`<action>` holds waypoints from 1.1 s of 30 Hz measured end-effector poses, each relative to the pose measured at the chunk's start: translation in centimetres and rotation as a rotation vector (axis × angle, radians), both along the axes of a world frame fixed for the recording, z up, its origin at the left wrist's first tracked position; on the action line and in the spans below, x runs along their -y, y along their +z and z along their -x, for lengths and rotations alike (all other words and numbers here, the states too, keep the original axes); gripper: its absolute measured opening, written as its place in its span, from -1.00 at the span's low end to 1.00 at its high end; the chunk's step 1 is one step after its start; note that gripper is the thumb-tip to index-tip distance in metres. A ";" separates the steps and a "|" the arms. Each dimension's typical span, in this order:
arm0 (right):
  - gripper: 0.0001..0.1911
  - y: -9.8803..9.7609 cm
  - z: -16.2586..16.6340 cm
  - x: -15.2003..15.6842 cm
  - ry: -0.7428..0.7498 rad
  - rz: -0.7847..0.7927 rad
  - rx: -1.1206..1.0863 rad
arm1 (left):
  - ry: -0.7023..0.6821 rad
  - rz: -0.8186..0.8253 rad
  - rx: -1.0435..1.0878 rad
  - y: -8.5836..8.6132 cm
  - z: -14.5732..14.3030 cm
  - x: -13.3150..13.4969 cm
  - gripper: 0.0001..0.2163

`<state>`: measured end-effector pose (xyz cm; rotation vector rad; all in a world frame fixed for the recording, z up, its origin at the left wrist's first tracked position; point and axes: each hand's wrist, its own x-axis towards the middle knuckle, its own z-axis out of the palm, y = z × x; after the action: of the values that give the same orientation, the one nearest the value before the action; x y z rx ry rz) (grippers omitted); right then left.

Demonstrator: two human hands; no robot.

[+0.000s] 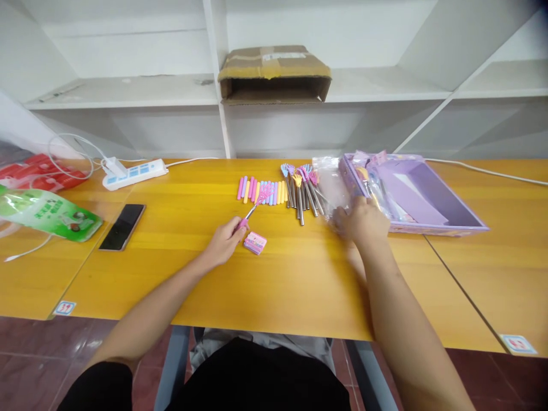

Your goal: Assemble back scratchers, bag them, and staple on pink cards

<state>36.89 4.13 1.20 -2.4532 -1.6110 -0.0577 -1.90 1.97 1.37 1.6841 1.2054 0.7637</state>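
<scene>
My left hand [225,240] is closed round the pink handle of a back scratcher [264,193], whose pink claw head points up and away over a row of coloured handle tubes [245,189]. A small stack of pink cards [255,243] lies just beside this hand. My right hand [366,221], slightly blurred, has its fingers bent on a clear plastic bag [331,177] at the left edge of the purple box [445,230]. Between the hands lie several metal-stemmed back scratcher heads [301,191] in a pile, coloured claws facing away.
More plastic-wrapped pieces [377,185] fill the left side of the purple box. At the left are a phone [123,227], a white power strip [135,174] and a green pouch [51,214]. An open cardboard box [274,63] sits on the shelf behind.
</scene>
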 end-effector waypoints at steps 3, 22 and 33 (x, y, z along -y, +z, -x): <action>-0.46 -0.1 -0.3 0.3 -0.034 -0.073 -0.028 | -0.024 -0.028 -0.032 -0.2 -0.4 1.2 -0.76; -0.62 -1.6 12.2 4.9 0.768 -0.117 -1.202 | -0.090 -0.094 0.140 -0.6 -1.5 2.4 -0.68; -0.57 -2.6 15.2 5.3 0.700 0.069 -1.602 | -0.319 -0.022 0.080 -0.7 -2.4 3.7 -0.72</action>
<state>21.69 -1.20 -1.43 -0.9538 -1.3310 1.5453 0.51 -1.73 0.69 1.7909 0.8485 0.6412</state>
